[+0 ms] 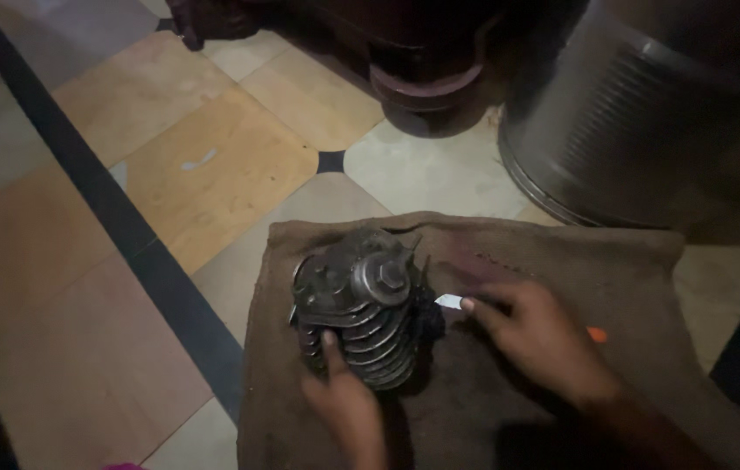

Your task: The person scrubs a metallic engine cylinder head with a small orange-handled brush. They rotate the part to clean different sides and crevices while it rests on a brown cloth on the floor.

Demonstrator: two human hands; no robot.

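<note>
part: finned metal engine cylinder (pixel 361 305), dark, greasy, lying on its side on a brown burlap sack (pixel 561 261) spread over the tiled floor (pixel 213 165)
left hand: left hand (pixel 344 400) closed on the near side of the cylinder, thumb pressed onto the fins, steadying it
right hand: right hand (pixel 535 335) pinched shut on a small tool with a pale tip (pixel 450 301), tip touching or just beside the right side of the cylinder; can't tell exactly what the tool is, too dark
tool detail: orange bit (pixel 597 334) shows behind the right hand, maybe the handle end
top of part: large hex bolt (pixel 390 277) on a round plate, facing camera
nearby: ribbed steel drum (pixel 631 113) upper right, dark wooden furniture base (pixel 426 83) at top
doing it well: my read, keep the left hand firm so the part doesn't roll on the sack, work the tip in short strokes, fingers off the fin edges
</note>
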